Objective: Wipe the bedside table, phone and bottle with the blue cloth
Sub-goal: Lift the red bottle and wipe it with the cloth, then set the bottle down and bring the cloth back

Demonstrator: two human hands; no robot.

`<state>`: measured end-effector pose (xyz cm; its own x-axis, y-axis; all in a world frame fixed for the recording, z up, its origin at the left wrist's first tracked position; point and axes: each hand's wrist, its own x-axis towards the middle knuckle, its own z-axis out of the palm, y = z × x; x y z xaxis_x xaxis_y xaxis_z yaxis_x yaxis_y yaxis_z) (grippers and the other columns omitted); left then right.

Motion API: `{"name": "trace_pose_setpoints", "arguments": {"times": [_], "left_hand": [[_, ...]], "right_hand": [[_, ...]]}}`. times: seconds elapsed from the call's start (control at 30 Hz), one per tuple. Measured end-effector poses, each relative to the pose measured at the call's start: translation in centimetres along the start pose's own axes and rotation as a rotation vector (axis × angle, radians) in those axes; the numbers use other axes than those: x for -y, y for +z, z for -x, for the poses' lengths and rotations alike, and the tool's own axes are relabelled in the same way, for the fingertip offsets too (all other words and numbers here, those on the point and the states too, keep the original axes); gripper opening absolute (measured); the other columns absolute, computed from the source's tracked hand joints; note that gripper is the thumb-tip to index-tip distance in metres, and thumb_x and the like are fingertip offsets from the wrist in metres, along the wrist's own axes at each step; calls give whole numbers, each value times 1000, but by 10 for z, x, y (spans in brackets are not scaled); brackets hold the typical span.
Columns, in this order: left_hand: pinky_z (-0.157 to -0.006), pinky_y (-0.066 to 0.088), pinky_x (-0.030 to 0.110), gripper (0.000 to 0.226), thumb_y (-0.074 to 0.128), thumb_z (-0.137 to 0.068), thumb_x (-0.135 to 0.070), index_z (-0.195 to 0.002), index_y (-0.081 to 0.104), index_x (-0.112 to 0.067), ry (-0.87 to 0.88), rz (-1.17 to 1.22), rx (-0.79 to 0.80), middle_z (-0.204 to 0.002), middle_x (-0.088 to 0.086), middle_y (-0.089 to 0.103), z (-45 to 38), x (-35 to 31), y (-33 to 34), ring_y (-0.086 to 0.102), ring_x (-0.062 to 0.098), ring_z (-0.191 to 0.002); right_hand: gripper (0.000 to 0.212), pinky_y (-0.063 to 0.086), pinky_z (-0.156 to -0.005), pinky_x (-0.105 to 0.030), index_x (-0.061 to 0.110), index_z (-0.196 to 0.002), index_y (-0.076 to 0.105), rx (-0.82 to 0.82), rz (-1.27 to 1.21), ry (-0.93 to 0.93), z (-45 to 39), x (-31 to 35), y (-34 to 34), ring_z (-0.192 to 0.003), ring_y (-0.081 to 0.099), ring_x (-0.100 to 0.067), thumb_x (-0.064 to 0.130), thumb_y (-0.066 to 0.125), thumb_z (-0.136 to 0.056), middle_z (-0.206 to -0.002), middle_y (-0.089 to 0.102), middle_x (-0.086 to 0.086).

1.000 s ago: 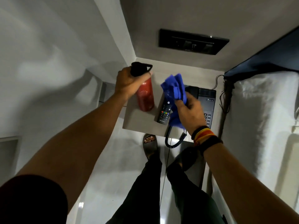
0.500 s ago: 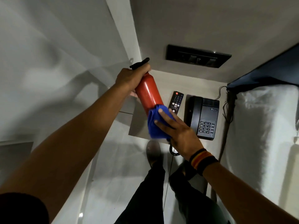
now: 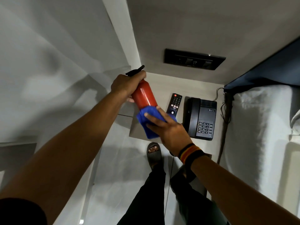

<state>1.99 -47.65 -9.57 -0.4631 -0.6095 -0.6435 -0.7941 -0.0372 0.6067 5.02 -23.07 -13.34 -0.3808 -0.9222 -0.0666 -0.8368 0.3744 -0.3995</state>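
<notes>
My left hand [image 3: 127,84] grips the top of a red bottle [image 3: 143,95] with a black lid and holds it tilted above the bedside table [image 3: 164,83]. Around the bottle's lower end is the blue cloth [image 3: 150,120], wrapped there by my right hand [image 3: 167,127]. The bottle's base is hidden by the cloth. A black phone [image 3: 201,117] sits flat on the right part of the table, untouched.
A black TV remote [image 3: 174,103] lies between the bottle and the phone. A dark switch panel [image 3: 194,59] is on the wall behind. The bed with white bedding [image 3: 259,130] stands close on the right. My feet in sandals [image 3: 154,154] are below the table's front edge.
One second ago the bottle stood upright on the table and the cloth was over the phone. The left hand lifted and tilted the bottle, and the right hand brought the cloth onto its lower end.
</notes>
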Motion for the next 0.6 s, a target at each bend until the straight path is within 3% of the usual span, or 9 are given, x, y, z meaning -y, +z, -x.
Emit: {"name": "trace_pose_setpoints", "arguments": {"times": [0.1, 0.17, 0.23, 0.33, 0.47, 0.53, 0.6], "left_hand": [[-63, 64, 29, 48, 70, -71, -66, -90, 74, -23, 60, -106, -97, -89, -1, 78, 2, 10, 4, 76, 15, -77], [-74, 66, 34, 53, 68, -70, -72, -90, 75, -23, 95, -137, -149, -86, -3, 77, 2, 21, 11, 75, 16, -80], [-78, 65, 34, 54, 69, -70, -74, -85, 75, -23, 129, -146, -185, -80, -6, 76, 2, 35, 18, 75, 17, -81], [-67, 53, 18, 39, 80, -80, -60, -92, 80, -23, 249, -156, -184, -81, -9, 75, 7, 61, 32, 74, 12, -84], [-92, 45, 10, 47, 94, -72, -39, -114, 76, -27, 400, -60, -179, -111, -6, 80, 12, 96, 54, 70, 9, -108], [-95, 48, 12, 51, 93, -70, -43, -116, 75, -29, 386, -105, -165, -113, -7, 80, 12, 109, 60, 72, 9, -109], [-97, 55, 23, 55, 93, -71, -43, -120, 74, -29, 369, -121, -148, -115, -4, 81, 17, 118, 67, 73, 12, -108]], "right_hand": [[55, 55, -100, -48, 26, -128, 67, 228, -163, 145, 42, -11, 22, -143, 43, -32, 3, 70, -78, -155, 46, 8], [50, 44, -112, -40, 27, -132, 64, 338, -269, 384, 64, -18, 23, -142, 43, -24, 7, 66, -86, -160, 38, 9], [45, 44, -111, -31, 25, -129, 63, 191, -378, 601, 74, -21, 19, -131, 54, -24, 3, 59, -89, -157, 41, 7], [46, 38, -100, -13, 22, -123, 64, -56, -558, 789, 73, -22, 8, -120, 53, -11, -5, 50, -89, -147, 48, 10], [41, 45, -110, -33, 24, -115, 63, -232, -687, 854, 61, -26, 1, -121, 56, -15, -3, 50, -88, -137, 55, 3], [37, 52, -101, -33, 21, -117, 62, -342, -761, 934, 57, -27, -5, -108, 60, -14, -1, 51, -89, -120, 58, 6], [32, 56, -88, -25, 17, -120, 62, -438, -915, 1030, 52, -28, -11, -93, 63, -9, 3, 54, -93, -106, 61, 9]]}}
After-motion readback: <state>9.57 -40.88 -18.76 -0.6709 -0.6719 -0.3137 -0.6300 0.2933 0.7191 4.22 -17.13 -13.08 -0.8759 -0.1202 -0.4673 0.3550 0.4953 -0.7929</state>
